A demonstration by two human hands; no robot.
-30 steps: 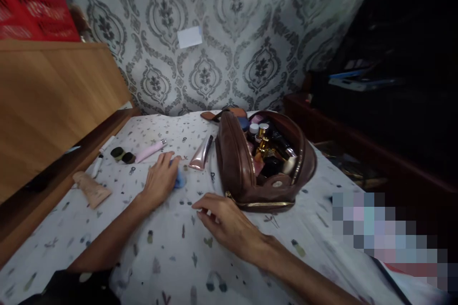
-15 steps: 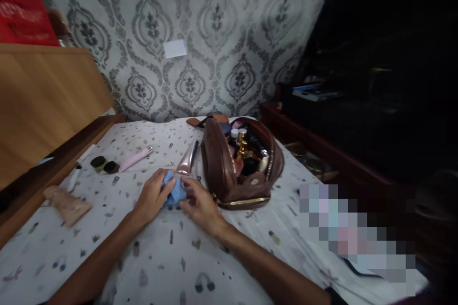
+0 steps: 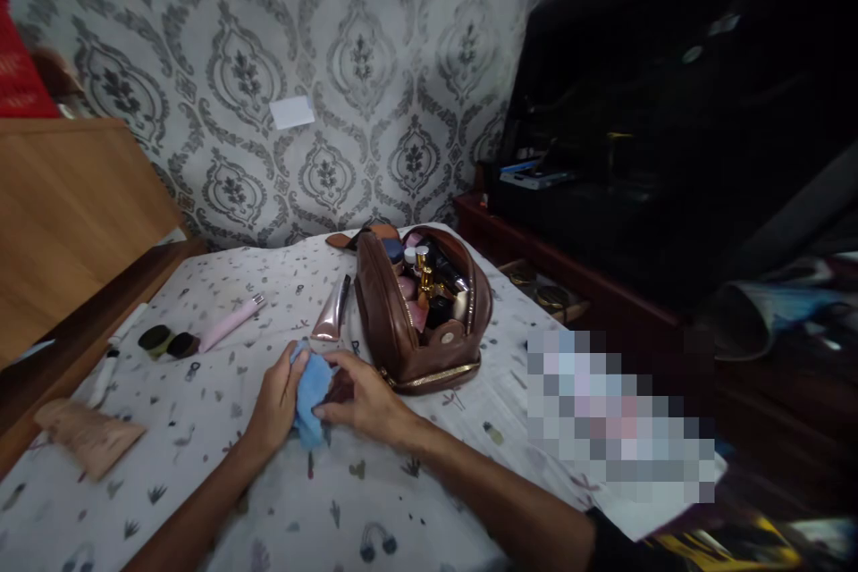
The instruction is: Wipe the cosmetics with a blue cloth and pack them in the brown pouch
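A crumpled blue cloth (image 3: pixel 310 398) is bunched in my left hand (image 3: pixel 273 402), whose fingers are closed round it. My right hand (image 3: pixel 368 402) is curled against the cloth's right side, thumb below and fingers above. Something dark shows between that thumb and the fingers; its kind is unclear. Just beyond the hands lies a shiny pinkish tube (image 3: pixel 330 315) with a black cap. To the right of it stands an unzipped brown leather toiletry bag (image 3: pixel 385 313), packed with cosmetics, among them a gold-topped bottle (image 3: pixel 422 261).
On the patterned sheet (image 3: pixel 268 500) at left lie a beige tube (image 3: pixel 90 436), a pink tube (image 3: pixel 231 322), two small round dark containers (image 3: pixel 167 341) and a slim white tube (image 3: pixel 104 375). A wooden cabinet (image 3: pixel 73 223) borders the left, a large black screen (image 3: pixel 643 125) the right.
The view has swung right. Opened out more, the blue cloth now hangs lower between my hands. My right hand has closed in against its side.
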